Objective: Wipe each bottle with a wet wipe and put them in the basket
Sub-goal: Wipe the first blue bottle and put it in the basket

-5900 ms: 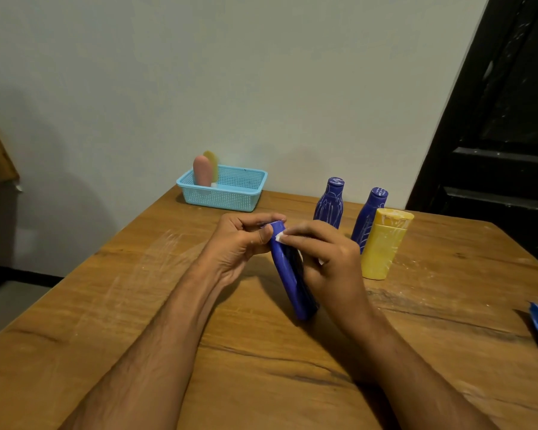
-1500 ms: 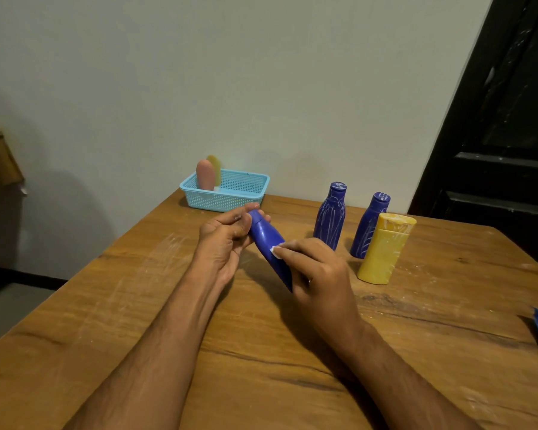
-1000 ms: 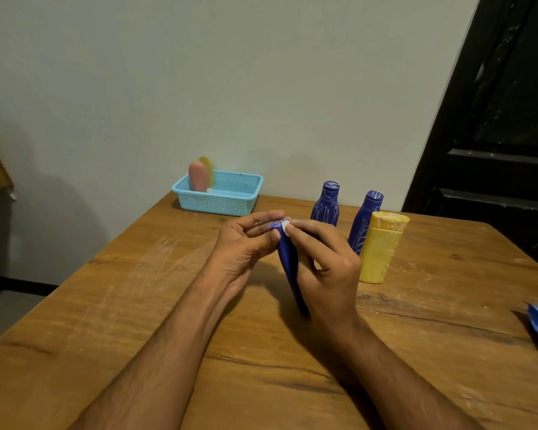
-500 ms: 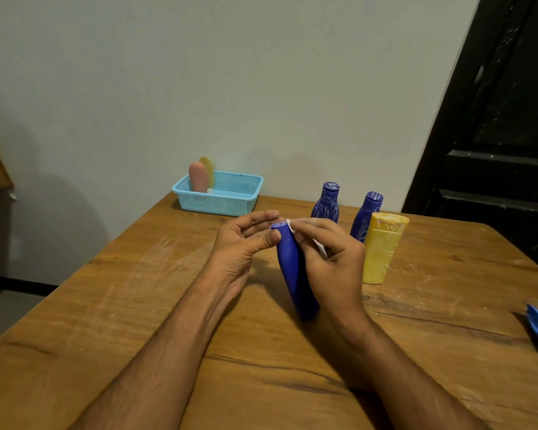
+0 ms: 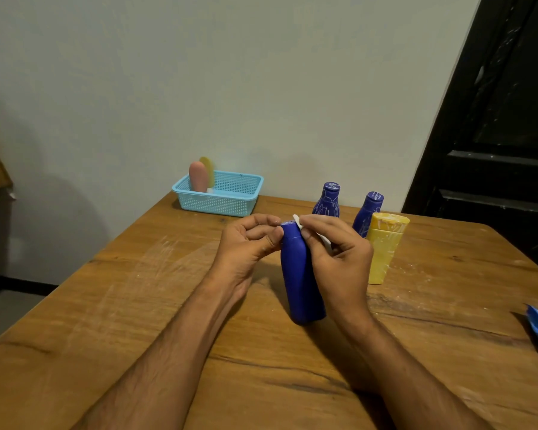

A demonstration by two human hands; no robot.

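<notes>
So my left hand (image 5: pixel 249 243) held the blue bottle (image 5: pixel 300 274) up top, and my right hand (image 5: pixel 336 252) pinched a white wipe (image 5: pixel 297 220) against it (standing on the desk (image 5: pixel 106 305)).

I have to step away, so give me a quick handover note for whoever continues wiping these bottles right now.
Left hand pinches the top of the plain blue bottle, upright on the table.
Right hand pinches the wet wipe against its cap.
Done: pink bottle and yellow bottle stand in the basket.
Left: finish this one, then two patterned blue bottles and the yellow tube.
</notes>
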